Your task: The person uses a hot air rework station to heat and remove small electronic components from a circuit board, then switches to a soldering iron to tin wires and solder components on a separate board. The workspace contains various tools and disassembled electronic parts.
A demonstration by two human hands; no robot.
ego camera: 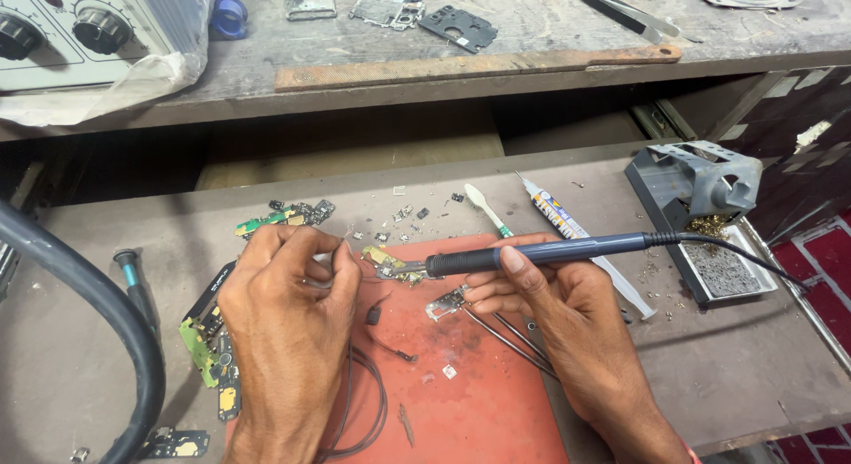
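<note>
Grimy and cluttered, the counter [727, 375] carries a red mat [496, 411] at lower centre. On the mat's top edge lies a small circuit board [387, 262]. The right hand [567, 313] has its fingers closed around a blue soldering iron [541, 251], tip at the board. The left hand [288, 313] pinches a thin wire [341, 251] beside it. Loose chips [403, 214] and board scraps [213, 349] lie close; a slip of the hot tip could likely burn the left fingers or bridge nearby contacts. An iron stand [700, 185] sits at right.
</note>
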